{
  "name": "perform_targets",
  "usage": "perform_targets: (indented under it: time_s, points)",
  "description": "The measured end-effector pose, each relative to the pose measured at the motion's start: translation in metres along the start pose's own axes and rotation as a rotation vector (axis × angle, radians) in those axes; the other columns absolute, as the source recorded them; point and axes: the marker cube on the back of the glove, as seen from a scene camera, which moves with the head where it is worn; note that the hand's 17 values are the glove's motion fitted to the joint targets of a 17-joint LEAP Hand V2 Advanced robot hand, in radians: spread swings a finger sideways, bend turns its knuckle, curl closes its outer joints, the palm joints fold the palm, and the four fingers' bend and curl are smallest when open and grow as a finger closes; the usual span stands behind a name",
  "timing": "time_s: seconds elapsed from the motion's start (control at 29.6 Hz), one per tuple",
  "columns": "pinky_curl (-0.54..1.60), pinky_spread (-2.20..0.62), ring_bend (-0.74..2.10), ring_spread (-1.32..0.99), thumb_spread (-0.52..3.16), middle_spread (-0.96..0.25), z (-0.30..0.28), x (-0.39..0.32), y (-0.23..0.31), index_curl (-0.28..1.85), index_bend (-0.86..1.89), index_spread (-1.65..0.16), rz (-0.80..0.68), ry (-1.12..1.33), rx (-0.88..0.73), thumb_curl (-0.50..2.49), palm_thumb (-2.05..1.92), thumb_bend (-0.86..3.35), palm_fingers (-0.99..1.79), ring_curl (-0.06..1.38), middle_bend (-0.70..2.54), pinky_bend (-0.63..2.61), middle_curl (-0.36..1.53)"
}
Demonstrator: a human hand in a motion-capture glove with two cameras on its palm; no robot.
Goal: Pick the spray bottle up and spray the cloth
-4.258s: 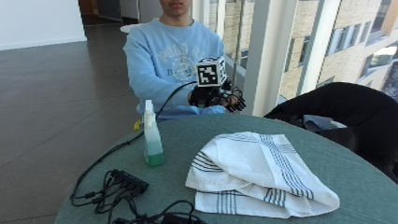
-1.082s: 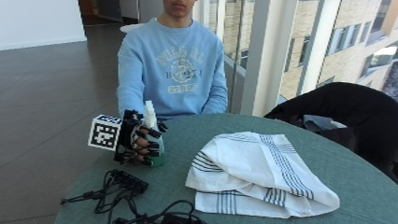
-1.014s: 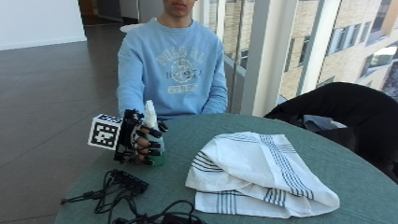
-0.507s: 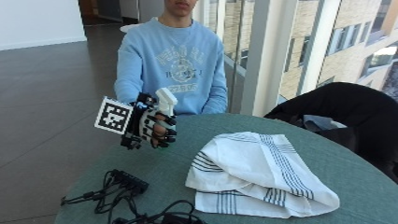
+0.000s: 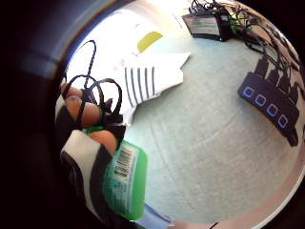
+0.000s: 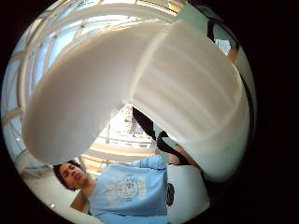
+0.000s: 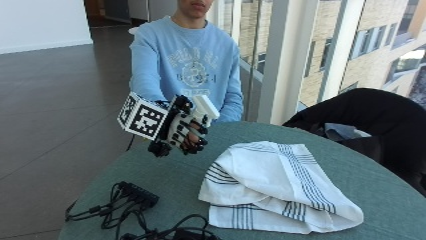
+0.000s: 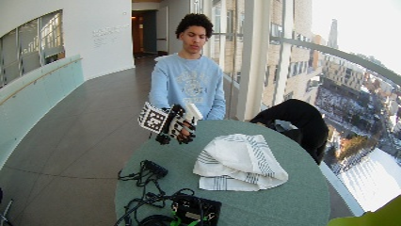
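— Where is the spray bottle (image 7: 203,109)?
— Lifted off the desk (image 7: 166,172) — the gloved right hand (image 7: 183,131) curls around it, nozzle toward the striped cloth (image 7: 276,185), likely for spraying.

The cloth (image 7: 276,187) lies on the table (image 7: 393,200), toward the window side. The right hand (image 7: 185,131) holds the spray bottle (image 7: 204,107) above the table edge, beside the cloth. The hub (image 7: 136,194) lies near the front edge.
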Motion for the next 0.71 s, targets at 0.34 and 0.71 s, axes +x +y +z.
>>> perform_targets:
  time_s: [0.34,0.71]
  points:
    - [0.37,0.08,0.64,-0.04,0.56,-0.06,0.026,-0.021,-0.013,0.42,0.16,-0.22,0.086,0.049,-0.195,0.65,0.91,-0.03,1.23,0.43,0.29,0.28,0.47]
    - [0.37,0.08,0.67,-0.03,0.57,-0.05,0.025,-0.03,-0.02,0.43,0.16,-0.22,0.103,0.095,-0.265,0.67,0.89,-0.03,1.23,0.42,0.3,0.29,0.48]
